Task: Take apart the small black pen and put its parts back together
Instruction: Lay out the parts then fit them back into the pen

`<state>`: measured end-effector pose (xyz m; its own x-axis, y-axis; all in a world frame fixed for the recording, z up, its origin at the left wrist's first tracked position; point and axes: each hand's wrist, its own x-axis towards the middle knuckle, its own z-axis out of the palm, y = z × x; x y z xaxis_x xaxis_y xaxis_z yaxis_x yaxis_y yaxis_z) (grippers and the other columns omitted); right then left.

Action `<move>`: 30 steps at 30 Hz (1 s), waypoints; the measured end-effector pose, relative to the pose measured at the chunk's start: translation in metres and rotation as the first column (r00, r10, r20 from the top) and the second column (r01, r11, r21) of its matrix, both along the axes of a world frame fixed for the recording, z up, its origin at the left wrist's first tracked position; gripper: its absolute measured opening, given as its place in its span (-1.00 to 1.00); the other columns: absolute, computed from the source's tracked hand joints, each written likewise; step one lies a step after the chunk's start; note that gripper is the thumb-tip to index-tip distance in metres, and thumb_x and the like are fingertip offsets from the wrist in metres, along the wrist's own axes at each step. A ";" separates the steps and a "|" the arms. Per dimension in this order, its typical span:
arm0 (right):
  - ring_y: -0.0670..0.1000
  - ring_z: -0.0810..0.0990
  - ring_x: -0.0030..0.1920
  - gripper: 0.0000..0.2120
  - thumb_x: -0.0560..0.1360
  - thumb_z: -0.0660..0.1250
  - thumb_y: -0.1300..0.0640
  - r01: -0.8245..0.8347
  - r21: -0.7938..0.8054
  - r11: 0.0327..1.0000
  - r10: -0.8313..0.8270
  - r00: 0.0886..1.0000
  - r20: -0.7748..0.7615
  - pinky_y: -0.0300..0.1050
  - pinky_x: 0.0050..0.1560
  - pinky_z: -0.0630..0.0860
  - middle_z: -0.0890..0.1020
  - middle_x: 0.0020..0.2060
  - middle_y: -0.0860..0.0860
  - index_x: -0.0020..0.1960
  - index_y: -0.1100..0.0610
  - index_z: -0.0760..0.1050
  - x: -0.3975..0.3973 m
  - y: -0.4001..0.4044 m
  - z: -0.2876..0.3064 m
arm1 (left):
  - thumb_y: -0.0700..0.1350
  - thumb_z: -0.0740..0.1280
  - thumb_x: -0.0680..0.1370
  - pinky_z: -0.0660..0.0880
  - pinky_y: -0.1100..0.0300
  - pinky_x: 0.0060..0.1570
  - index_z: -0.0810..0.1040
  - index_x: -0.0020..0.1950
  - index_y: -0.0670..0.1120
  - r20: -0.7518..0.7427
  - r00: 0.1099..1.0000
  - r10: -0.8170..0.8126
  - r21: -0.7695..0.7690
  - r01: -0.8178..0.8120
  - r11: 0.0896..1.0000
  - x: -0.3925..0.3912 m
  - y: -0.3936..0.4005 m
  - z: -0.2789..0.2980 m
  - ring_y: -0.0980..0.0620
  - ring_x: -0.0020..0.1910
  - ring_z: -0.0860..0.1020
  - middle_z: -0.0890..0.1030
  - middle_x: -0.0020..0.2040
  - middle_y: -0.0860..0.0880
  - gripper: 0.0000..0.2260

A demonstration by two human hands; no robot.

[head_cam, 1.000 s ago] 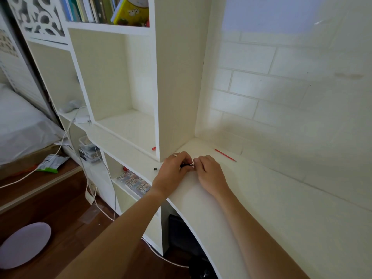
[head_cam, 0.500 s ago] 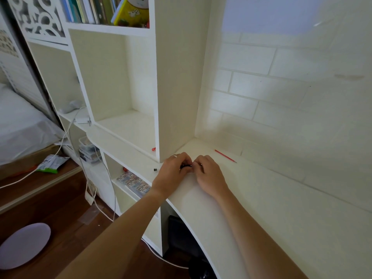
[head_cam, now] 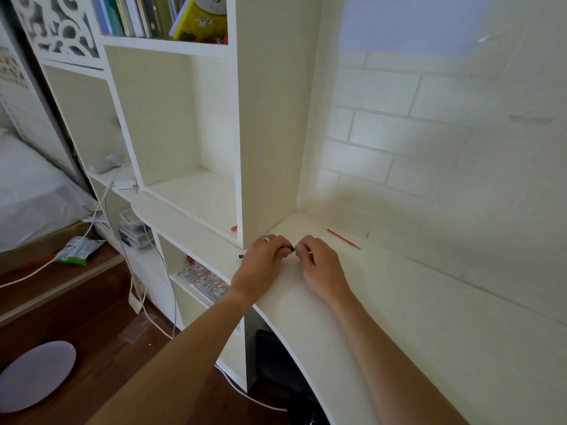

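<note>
Mid-frame on the desk (head_cam: 399,317): left hand (head_cam: 260,262), right hand (head_cam: 322,268) pinching the pen (head_cam: 290,248). Cap (head_cam: 241,256) near the edge, liable to roll off if nudged.

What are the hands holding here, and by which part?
Both the left hand and right hand pinch a small black pen part between their fingertips, one at each end; which part it is cannot be told.

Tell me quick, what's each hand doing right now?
Left hand: closed on the small black pen, pinching one end.
Right hand: fingers curled at the pen's other end, apparently gripping it; contact is partly hidden.
</note>
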<state>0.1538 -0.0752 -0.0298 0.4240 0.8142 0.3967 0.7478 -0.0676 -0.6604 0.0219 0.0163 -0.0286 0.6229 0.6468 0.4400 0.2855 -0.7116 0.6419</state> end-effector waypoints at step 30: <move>0.00 0.56 -0.09 -0.87 0.61 0.21 0.19 0.436 0.204 0.877 -0.405 0.897 -0.177 -0.21 -0.10 0.43 0.61 -0.09 0.00 -0.04 0.08 0.52 0.005 -0.010 0.010 | -0.22 0.32 0.58 0.50 0.10 -0.04 0.54 0.01 -0.01 0.031 0.996 0.087 0.068 -0.089 0.994 -0.002 0.000 0.001 0.04 -0.06 0.49 0.55 -0.09 0.03 -0.89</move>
<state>0.1585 -0.0856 -0.0195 0.7638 0.4387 0.4734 0.5938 -0.1903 -0.7818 0.0200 0.0163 -0.0278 0.5513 0.6663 0.5021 0.3317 -0.7273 0.6008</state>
